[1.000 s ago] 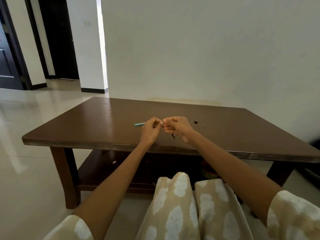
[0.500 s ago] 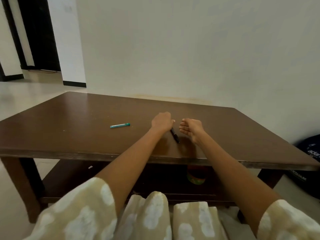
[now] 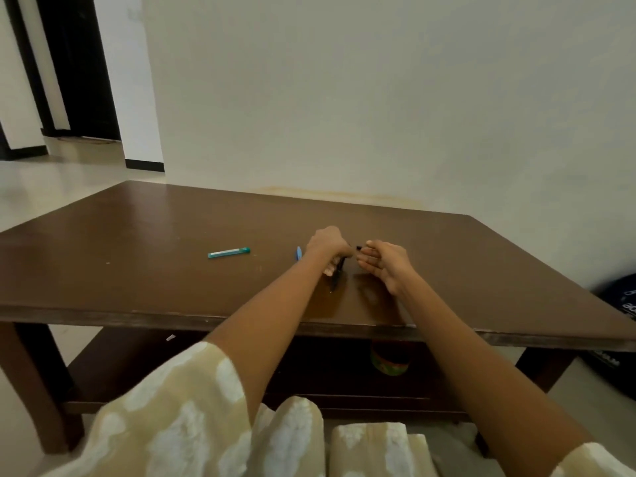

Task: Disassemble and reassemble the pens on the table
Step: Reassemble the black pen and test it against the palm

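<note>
My left hand grips a black pen, whose tip slants down toward the front of the brown table. My right hand hovers just to its right with curled fingers, pinching a small black piece at the fingertips. A teal pen lies flat on the table to the left. A small blue pen part lies just left of my left hand.
The table's far edge meets a white wall. A lower shelf holds a round green and orange container. A dark bag sits on the floor at the right. My knees in patterned cloth are below the table's front edge.
One second ago both hands were pinched together over the table. My left hand now grips the black pen that lay between the hands, and my right pinches a small black piece.
</note>
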A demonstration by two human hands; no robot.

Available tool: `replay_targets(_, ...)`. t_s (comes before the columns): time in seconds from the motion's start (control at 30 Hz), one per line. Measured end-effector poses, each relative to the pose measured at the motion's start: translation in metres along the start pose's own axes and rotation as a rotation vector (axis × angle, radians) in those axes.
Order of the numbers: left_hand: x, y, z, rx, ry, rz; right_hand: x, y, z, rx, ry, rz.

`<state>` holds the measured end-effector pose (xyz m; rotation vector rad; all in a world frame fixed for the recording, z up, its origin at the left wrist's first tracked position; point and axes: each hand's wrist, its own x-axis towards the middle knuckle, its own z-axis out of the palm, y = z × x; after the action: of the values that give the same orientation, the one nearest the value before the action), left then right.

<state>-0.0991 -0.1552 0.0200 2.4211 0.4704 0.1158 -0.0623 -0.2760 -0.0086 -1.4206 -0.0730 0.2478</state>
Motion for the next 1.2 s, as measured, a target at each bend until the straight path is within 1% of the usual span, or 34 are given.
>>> replay_targets(0.1,-0.01,0.001,-0.016,-0.294,-0.065,0.07,-0.01,-0.008,0.002,0.064,-0.03,-0.038)
replay_targets(0.17,-0.019,0.0,-0.027,-0.359,-0.039,0.179,-0.019,-0.019,0.007,0.108,-0.075,-0.083)
replay_targets(0.27,-0.034,-0.003,-0.042,-0.392,0.067,0.302,-0.035,-0.04,0.019,0.152,-0.12,-0.162)
replay_targets(0.37,-0.049,-0.011,-0.052,-0.434,0.201,0.366,-0.051,-0.055,0.034,0.168,-0.149,-0.248)
replay_targets(0.53,-0.066,-0.031,-0.066,-0.501,0.404,0.469,-0.073,-0.065,0.061,0.127,-0.224,-0.357)
replay_targets(0.63,-0.071,-0.045,-0.073,-0.438,0.501,0.56,-0.081,-0.064,0.071,0.127,-0.271,-0.411)
replay_targets(0.7,-0.074,-0.053,-0.077,-0.386,0.552,0.587,-0.085,-0.065,0.077,0.114,-0.292,-0.437)
replay_targets(0.97,-0.083,-0.072,-0.087,-0.27,0.644,0.59,-0.097,-0.068,0.093,0.011,-0.321,-0.47)
replay_targets(1.2,-0.089,-0.074,-0.088,-0.24,0.673,0.558,-0.101,-0.065,0.094,-0.014,-0.332,-0.477)
